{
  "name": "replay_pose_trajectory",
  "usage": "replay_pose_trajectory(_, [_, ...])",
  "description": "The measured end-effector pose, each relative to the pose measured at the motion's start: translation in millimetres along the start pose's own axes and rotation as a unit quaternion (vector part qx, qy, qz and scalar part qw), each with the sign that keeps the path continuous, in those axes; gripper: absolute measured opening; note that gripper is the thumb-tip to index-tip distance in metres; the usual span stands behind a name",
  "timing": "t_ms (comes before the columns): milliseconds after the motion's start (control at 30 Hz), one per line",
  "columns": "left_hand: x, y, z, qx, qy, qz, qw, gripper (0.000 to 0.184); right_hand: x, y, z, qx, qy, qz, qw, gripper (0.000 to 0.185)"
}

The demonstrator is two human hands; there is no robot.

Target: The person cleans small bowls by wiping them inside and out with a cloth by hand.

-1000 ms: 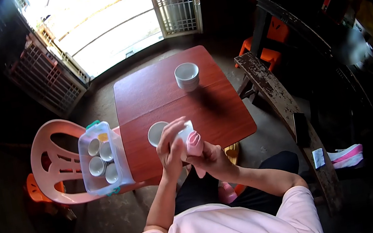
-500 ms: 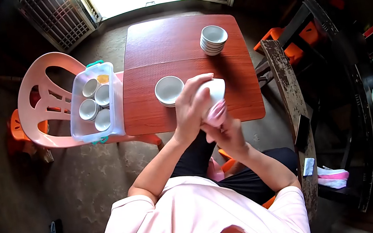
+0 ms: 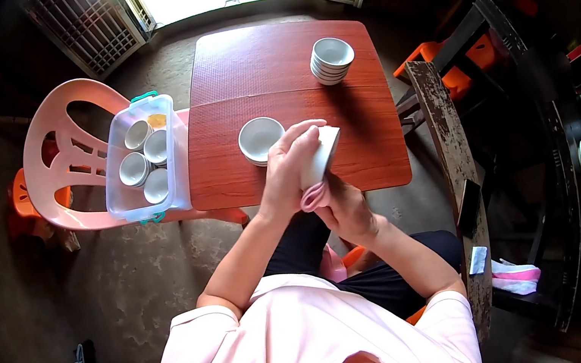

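Observation:
Over the near edge of the red-brown table, my left hand grips a white bowl that is tipped on its side. My right hand is closed around a pink cloth, which lies against the bowl; the right fingers are partly hidden behind the bowl. Just beyond my left hand, a short stack of white bowls stands on the table. Farther back on the right is a taller stack of white bowls.
A clear plastic box holding several white bowls sits on a pink chair to the left. On the right runs a worn wooden bench with a dark phone-like object on it. Orange stools stand near it.
The bowl has turned in my hands, so its rim now faces right. Both hands have shifted slightly left, and the pink cloth has moved left and down.

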State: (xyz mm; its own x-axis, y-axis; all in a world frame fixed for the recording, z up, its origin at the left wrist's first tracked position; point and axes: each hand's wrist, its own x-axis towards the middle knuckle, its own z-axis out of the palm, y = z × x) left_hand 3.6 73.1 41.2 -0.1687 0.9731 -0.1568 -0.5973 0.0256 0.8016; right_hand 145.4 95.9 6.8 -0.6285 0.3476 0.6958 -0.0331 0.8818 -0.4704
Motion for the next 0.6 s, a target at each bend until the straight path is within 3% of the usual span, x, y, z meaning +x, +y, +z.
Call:
replay_pose_trajectory(67, [2, 1, -5, -0.034, -0.052, -0.026, 0.998, 0.042, 5, 8, 0, -0.044, 0.013, -0.036, 0.998, 0.019])
replay_pose_trajectory(133, [0, 1, -5, -0.049, -0.061, -0.017, 0.997, 0.050, 9, -4, -12, 0.070, 0.006, 0.032, 0.997, 0.013])
replay_pose_trajectory(167, [1, -3, -11, 0.086, -0.074, 0.034, 0.993, 0.060, 0, -8, -14, 0.073, 0.027, 0.149, 0.986, 0.009])
replay_pose_trajectory(200, [-3, -5, -6, 0.175, -0.064, 0.131, 0.974, 0.065, 7, -22, -25, 0.259, 0.053, 0.348, 0.899, 0.012])
replay_pose_trajectory(267, [-4, -5, -6, 0.255, -0.060, 0.297, 0.918, 0.063, 10, -24, -25, 0.443, 0.111, 0.358, 0.814, 0.019])
replay_pose_trajectory(300, [-2, -2, -5, 0.257, -0.066, 0.352, 0.898, 0.053, 15, -35, -25, 0.379, 0.088, 0.367, 0.845, 0.026])
replay_pose_trajectory(333, [-3, -2, 0, 0.228, -0.052, 0.376, 0.897, 0.043, 8, -38, -17, 0.250, 0.078, 0.310, 0.914, 0.027])
replay_pose_trajectory(400, [-10, 9, 10, 0.122, -0.026, 0.187, 0.974, 0.038, -5, -18, -3, 0.080, 0.003, 0.135, 0.988, 0.022])
replay_pose_trajectory(433, [-9, 12, 11, 0.045, -0.017, 0.072, 0.996, 0.038, -1, -10, -5, 0.005, 0.000, 0.050, 0.999, 0.019])
replay_pose_trajectory(467, [-4, 12, 9, 0.010, -0.027, 0.005, 1.000, 0.039, 3, -6, -5, -0.013, -0.002, 0.026, 1.000, 0.020])
replay_pose_trajectory(533, [-2, 13, 4, 0.011, -0.048, 0.003, 0.999, 0.044, 7, 1, -10, -0.052, -0.006, -0.023, 0.998, 0.020])
replay_pose_trajectory(567, [-3, 9, 2, 0.024, -0.068, 0.021, 0.997, 0.049, 4, -2, -15, 0.027, -0.004, 0.035, 0.999, 0.016])
replay_pose_trajectory(600, [-5, 3, 0, 0.037, -0.087, 0.039, 0.995, 0.055, -2, -13, -21, 0.098, -0.034, 0.237, 0.966, 0.018])
